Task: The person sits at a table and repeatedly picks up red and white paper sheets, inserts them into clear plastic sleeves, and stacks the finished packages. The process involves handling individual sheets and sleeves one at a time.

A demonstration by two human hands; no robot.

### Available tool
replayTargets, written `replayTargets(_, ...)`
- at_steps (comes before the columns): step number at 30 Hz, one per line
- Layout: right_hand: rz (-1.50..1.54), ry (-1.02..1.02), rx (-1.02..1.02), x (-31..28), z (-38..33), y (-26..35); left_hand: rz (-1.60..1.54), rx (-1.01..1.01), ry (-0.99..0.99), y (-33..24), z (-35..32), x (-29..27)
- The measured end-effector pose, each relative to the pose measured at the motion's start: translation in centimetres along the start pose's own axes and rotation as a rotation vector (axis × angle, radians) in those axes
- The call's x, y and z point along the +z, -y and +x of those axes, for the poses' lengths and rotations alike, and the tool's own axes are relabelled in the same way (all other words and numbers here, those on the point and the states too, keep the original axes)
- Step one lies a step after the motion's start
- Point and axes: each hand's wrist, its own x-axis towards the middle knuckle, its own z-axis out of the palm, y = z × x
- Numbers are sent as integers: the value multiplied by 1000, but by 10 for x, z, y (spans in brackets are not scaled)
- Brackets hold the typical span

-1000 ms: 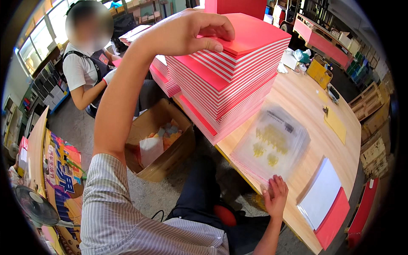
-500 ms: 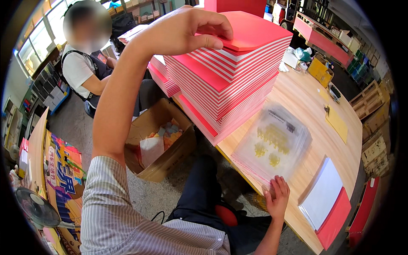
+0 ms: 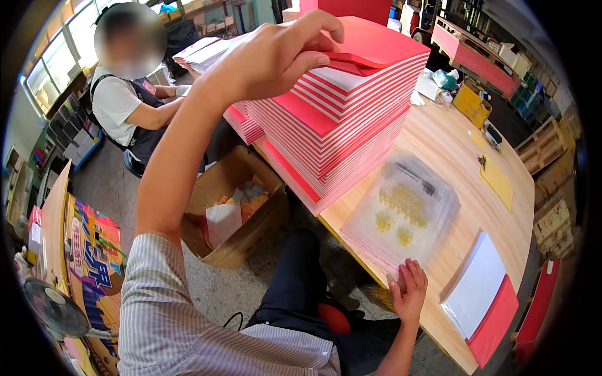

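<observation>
A tall stack of red-covered booklets (image 3: pixel 357 135) with white edges rises at the table's near left. At its top, my left hand (image 3: pixel 291 53) is closed, thumb and fingers pinching the front corner of the uppermost red-covered booklet (image 3: pixel 382 42), which is bent slightly up. Part of the grip is hidden behind the fingers. Clear plastic bags (image 3: pixel 401 210) with yellow printing lie in a flat pile to the right of the stack. My right hand (image 3: pixel 409 289) rests at the near edge of these bags, fingers apart from the thumb, holding nothing visible.
White sheets (image 3: pixel 476 282) overlap a red one (image 3: pixel 495 323) at the table's right. Beyond lie a yellow clipboard (image 3: pixel 497 182) and a yellow box (image 3: pixel 471 105). An open carton (image 3: pixel 251 225) with paper scraps stands on the floor. A seated person (image 3: pixel 135 106) is at left.
My left hand has shifted slightly, and the top booklet's front corner is raised a little more. The seated person's arm has moved. My right hand stays still.
</observation>
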Motion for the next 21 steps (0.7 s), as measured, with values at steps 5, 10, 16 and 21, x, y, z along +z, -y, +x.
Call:
replayTargets(5, -7, -1, 5, 1, 0, 0, 165, 278, -61, 15, -3, 4)
replayTargets(10, -21, 4, 12, 0, 0, 1, 185, 370, -93, 14, 3, 5)
replayTargets(16, -9, -9, 13, -1, 0, 1, 147, 140, -92, -2, 2, 2)
replayTargets(21, -3, -31, 0, 0, 0, 0, 134, 78, -45, 5, 3, 2)
